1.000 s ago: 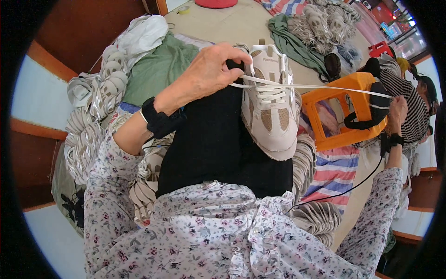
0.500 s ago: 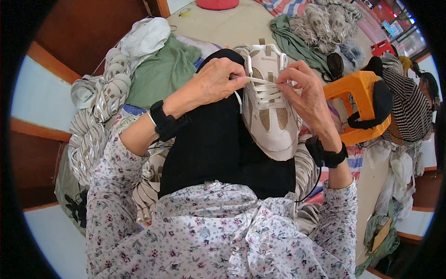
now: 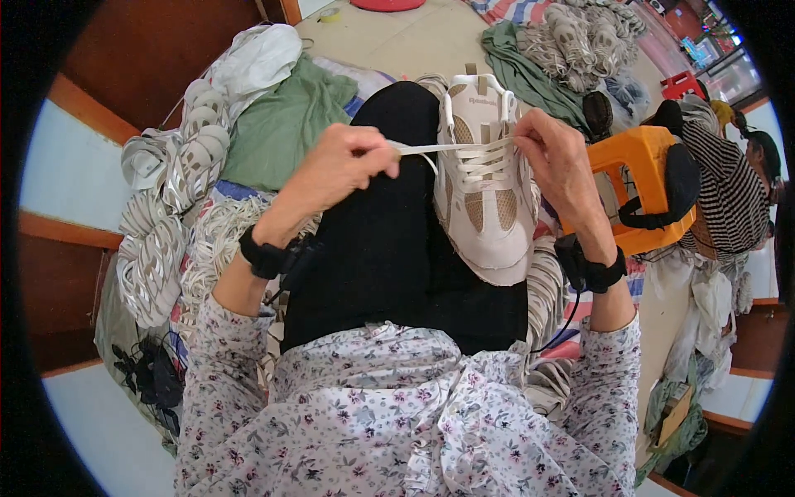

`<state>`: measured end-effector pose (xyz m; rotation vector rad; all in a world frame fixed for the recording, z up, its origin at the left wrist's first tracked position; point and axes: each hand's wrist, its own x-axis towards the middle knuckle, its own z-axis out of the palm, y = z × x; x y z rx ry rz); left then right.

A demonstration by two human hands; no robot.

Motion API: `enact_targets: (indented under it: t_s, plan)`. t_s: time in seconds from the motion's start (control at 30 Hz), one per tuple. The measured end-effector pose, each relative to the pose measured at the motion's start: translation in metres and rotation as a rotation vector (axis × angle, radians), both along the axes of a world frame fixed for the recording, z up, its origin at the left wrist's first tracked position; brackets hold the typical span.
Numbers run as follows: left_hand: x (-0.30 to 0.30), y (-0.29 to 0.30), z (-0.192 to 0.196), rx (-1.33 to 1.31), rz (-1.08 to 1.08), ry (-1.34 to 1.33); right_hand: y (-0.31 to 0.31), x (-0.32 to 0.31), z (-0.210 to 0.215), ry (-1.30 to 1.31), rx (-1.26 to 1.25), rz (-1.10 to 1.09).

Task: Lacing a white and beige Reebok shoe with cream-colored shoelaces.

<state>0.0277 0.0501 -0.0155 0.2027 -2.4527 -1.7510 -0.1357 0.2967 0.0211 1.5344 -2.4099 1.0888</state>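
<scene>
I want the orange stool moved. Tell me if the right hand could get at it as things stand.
Probably yes: the orange stool stands just beyond the right hand with nothing between, but that hand is pinching the lace on the shoe.

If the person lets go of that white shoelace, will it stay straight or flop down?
It would probably flop: the white shoelace only runs straight because the left hand pulls it tight from the beige sneaker. It looks thin, flat and light. The right hand rests at the eyelets, so the sneaker likely wouldn't slide.
</scene>
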Motion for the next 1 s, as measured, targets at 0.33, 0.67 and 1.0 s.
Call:
enact_targets:
  t_s: [0.33,0.67,1.0]
  plan:
    - [0.153,-0.183,-0.033,1.216,0.467,0.288,0.077,-0.052,-0.034,0.400,0.108,-0.062]
    - [0.269,-0.278,0.028,1.226,0.376,0.713,0.220,-0.121,-0.064,-1.427,-0.849,-0.319]
    - [0.316,-0.333,0.093,1.205,0.331,0.880,0.450,-0.162,-0.073,-1.083,-1.203,-0.531]
